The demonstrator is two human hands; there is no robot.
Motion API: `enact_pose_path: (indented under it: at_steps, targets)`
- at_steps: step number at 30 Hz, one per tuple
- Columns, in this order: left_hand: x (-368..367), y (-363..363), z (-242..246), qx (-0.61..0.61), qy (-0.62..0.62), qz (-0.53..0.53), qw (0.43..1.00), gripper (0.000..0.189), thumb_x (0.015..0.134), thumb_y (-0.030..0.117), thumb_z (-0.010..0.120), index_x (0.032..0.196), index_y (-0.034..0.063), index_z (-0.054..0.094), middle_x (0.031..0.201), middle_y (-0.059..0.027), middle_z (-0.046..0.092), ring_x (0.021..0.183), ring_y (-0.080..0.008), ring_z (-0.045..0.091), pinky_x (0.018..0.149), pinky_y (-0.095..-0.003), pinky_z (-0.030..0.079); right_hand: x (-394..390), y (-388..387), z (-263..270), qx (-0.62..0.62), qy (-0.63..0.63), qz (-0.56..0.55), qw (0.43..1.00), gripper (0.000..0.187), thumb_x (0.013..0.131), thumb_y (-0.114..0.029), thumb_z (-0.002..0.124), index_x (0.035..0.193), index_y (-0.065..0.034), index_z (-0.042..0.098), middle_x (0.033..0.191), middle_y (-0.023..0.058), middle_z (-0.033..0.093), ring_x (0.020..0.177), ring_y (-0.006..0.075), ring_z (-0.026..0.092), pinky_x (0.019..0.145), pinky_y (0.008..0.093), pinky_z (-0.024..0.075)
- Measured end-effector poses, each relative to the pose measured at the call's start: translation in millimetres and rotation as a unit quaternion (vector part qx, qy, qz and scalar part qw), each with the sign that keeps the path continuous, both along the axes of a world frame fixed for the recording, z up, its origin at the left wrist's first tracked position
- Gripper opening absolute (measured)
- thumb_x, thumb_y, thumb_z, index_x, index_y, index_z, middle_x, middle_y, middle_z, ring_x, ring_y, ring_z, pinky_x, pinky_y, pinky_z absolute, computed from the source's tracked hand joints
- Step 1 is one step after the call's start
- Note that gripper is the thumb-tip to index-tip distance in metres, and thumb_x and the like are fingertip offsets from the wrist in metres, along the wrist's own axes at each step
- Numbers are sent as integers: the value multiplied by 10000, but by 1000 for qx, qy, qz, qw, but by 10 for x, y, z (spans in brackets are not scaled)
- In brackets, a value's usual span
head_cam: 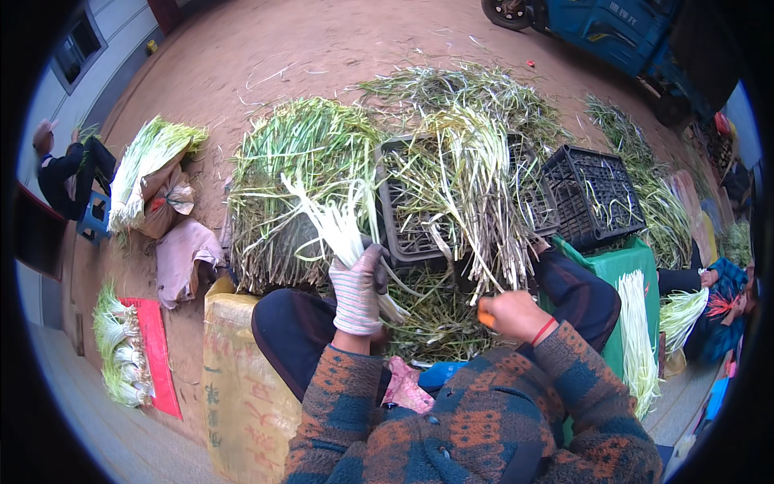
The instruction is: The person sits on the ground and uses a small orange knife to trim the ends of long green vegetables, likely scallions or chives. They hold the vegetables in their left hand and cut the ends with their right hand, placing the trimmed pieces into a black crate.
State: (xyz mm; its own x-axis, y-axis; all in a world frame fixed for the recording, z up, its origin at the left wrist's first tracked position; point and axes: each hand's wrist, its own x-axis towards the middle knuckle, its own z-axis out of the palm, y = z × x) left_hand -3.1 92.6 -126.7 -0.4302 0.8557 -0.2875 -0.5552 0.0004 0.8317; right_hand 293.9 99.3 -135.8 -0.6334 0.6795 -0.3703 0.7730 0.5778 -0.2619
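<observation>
My left hand (358,290), in a striped knitted glove with dark fingertips, grips a bunch of pale, peeled leafy stalks (329,227). The stalks fan up and away from me, and their lower ends stick out below the fist. My right hand (519,316) is curled, with an orange cover on one digit and a red cord at the wrist. It is by the root ends of a heap of unpeeled stalks (484,199), which lies across a black plastic crate (387,199). Whether these fingers pinch a stalk is hidden.
A dense stack of green stalks (302,157) stands left of the crate. Another black crate (592,196) is at right, near cleaned stalks (638,339) on green sheeting (647,260). Bundles (124,351) lie by a red sheet (158,357). People sit at both sides; a blue vehicle (617,30) stands beyond.
</observation>
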Motion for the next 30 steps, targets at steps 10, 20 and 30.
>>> enact_pose_path:
  at_steps: [10, 20, 30]
  targets:
    - [466, -60, -274, -55, 59, -82, 993, 191, 827, 47, 755, 1004, 34, 686, 746, 42, 628, 573, -37, 523, 515, -213, 406, -1266, 706, 657, 65, 194, -177, 963, 282, 902, -367, 688, 904, -85, 685, 722, 129, 699, 686, 322, 692, 633, 445, 529]
    - [512, -34, -414, -123, 76, -146, 979, 300, 813, 91, 766, 1078, -10, 669, 864, 8, 662, 701, -75, 554, 647, -256, 465, -1185, 731, 537, 47, 232, -214, 948, 172, 885, -216, 723, 896, -50, 675, 724, 142, 700, 665, 295, 696, 609, 392, 523]
    - [435, 0, -310, -86, 6, -93, 992, 120, 858, 102, 734, 897, 47, 634, 581, 14, 535, 406, -79, 446, 374, -238, 335, -1145, 573, 368, -114, 468, -294, 826, 130, 936, -156, 688, 927, -29, 662, 771, 96, 712, 668, 195, 713, 551, 274, 529]
